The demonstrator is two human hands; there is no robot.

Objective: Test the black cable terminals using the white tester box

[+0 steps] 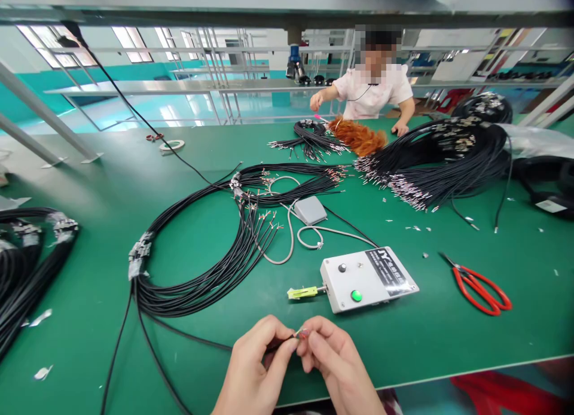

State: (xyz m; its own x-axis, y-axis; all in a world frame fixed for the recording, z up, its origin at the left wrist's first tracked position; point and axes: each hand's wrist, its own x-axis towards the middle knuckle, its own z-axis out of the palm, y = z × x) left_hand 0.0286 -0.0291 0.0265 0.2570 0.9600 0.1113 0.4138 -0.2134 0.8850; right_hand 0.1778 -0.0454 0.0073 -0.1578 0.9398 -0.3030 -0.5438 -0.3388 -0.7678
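Both hands met at the near edge of the green workbench [89,164], held close so the tiny wire ends stayed steady under the eyes. The left hand [253,367] pinched the end of a black cable [192,337] between thumb and forefinger — the cable ran off toward nine o'clock into the looped cable bundle [201,271]. The right hand [334,358] closed its fingertips on the small terminal tips [301,332], which poked out just between the two thumbs. At one o'clock from the hands sat the white tester box [368,278], its yellow-green connector [302,292] pointing toward the bundle — within easy reach. Red-handled scissors [479,286] lay at three o'clock, well apart. A co-worker [374,86] sat at twelve o'clock.
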